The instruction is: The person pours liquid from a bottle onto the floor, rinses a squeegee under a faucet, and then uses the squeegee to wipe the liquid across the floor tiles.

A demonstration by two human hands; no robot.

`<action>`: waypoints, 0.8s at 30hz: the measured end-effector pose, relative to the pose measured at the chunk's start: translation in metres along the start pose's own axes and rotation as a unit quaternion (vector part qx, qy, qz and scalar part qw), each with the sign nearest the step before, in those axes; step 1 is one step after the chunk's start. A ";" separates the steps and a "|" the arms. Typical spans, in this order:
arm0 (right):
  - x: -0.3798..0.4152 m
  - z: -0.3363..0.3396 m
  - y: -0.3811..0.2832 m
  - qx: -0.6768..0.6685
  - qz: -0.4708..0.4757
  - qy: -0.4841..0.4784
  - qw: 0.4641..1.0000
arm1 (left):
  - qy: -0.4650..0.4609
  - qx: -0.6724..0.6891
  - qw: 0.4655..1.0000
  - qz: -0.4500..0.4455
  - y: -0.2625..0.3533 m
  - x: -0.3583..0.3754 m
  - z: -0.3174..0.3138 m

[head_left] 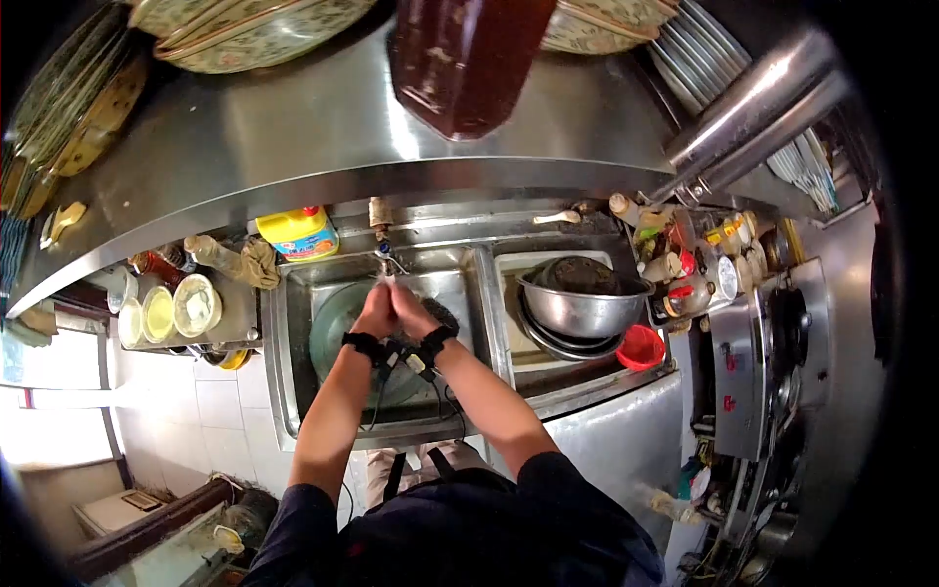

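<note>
Under the tap [383, 256], my left hand [376, 311] and my right hand [411, 311] are pressed against each other, fingers drawn together below the spout. A small whitish patch shows between the fingertips; whether it is water or an object I cannot make out. Both hands are above the left basin of the metal sink [460, 279]. Beneath them lies a large round greenish basin [333, 338], partly hidden by my forearms. A dark round scrubber-like thing [443, 315] is just beyond my right hand. Black bands with small devices and cables circle both wrists.
In the right basin sits a stack of metal bowls [587, 308], with a red plastic basket [641, 347] beside it. A yellow jug [298, 233] stands behind the sink. Pale tubs [197, 305] are at left. Overhead, a steel shelf [293, 117] holds plates.
</note>
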State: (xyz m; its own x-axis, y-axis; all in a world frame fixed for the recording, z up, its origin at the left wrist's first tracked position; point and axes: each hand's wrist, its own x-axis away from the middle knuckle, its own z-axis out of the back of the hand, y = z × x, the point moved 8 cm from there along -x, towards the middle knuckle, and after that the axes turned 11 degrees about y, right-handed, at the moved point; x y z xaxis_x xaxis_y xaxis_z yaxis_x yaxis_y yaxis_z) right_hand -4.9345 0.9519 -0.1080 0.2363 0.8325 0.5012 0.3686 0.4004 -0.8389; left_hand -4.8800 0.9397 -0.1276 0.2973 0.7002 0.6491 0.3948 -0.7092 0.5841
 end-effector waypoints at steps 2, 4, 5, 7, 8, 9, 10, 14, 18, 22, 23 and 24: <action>-0.024 -0.009 0.038 -0.045 -0.057 -0.084 0.994 | 0.005 0.024 0.995 0.098 -0.017 -0.025 0.021; -0.013 -0.016 0.031 -0.046 0.007 -0.049 0.998 | -0.054 0.007 0.995 0.080 -0.021 -0.037 0.033; -0.002 -0.014 0.023 -0.053 0.030 -0.013 0.998 | -0.095 -0.039 0.993 0.057 -0.018 -0.032 0.029; -0.008 -0.001 0.021 -0.081 -0.003 -0.067 0.994 | -0.112 0.016 0.985 0.132 -0.020 -0.018 0.013; -0.011 -0.006 0.025 -0.107 -0.036 -0.131 0.985 | -0.091 0.004 0.993 0.080 -0.009 0.010 -0.010; -0.038 0.002 0.053 -0.101 -0.043 -0.128 0.986 | -0.069 -0.005 0.997 0.024 0.004 0.024 -0.021; -0.053 0.004 0.069 -0.147 -0.068 -0.076 0.984 | -0.067 -0.005 0.998 0.016 0.012 0.018 -0.018; -0.018 -0.002 0.027 -0.120 -0.046 -0.113 0.985 | -0.105 -0.100 0.989 0.006 0.004 -0.025 0.001; -0.040 0.009 0.056 -0.082 -0.009 -0.082 0.993 | -0.059 -0.026 0.995 0.076 -0.003 -0.008 -0.013; -0.014 0.010 0.027 -0.121 -0.044 -0.088 0.988 | -0.117 -0.007 0.990 0.083 -0.024 -0.037 0.009; -0.004 0.013 0.015 -0.120 -0.118 -0.107 0.980 | -0.113 -0.036 0.991 0.065 -0.022 -0.026 -0.001; -0.006 0.005 0.023 -0.116 -0.119 -0.115 0.979 | -0.108 -0.067 0.991 0.047 -0.015 -0.012 -0.012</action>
State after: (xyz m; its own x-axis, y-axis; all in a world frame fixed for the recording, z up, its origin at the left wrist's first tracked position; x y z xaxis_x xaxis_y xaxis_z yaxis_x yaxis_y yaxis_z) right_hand -4.9321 0.9587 -0.1314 -0.0796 0.8013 0.5929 0.5897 0.5175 -0.6201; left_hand -4.8998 0.9413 -0.1383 0.5129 0.6208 0.5929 0.2410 -0.7670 0.5947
